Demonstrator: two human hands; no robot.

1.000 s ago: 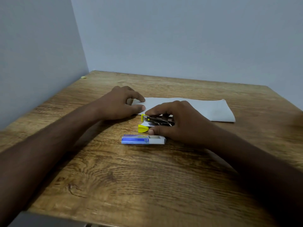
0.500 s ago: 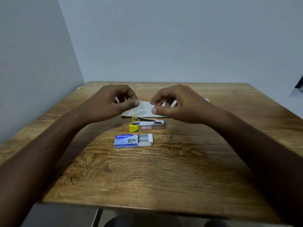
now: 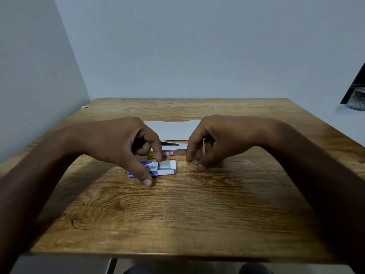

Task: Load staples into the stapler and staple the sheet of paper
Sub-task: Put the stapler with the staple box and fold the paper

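A blue and white staple box (image 3: 166,168) lies open in the middle of the wooden table (image 3: 177,214). My left hand (image 3: 122,145) holds it between thumb and index finger. My right hand (image 3: 215,139) pinches a small strip of staples (image 3: 195,162) just right of the box, at the table surface. The stapler (image 3: 173,152), with a metal body and a yellow end, lies opened behind the box, partly hidden by both hands. Behind the stapler lies a white sheet of paper (image 3: 169,128).
Pale walls close in the table at the left and back. A small yellow scrap (image 3: 84,106) sits in the far left corner. A dark object (image 3: 355,95) shows at the right edge. The table's front edge runs near my body.
Both hands have come down from above the stapler. My left hand has taken hold of the staple box, and my right hand has pinched the staple strip that lay loose on the table.
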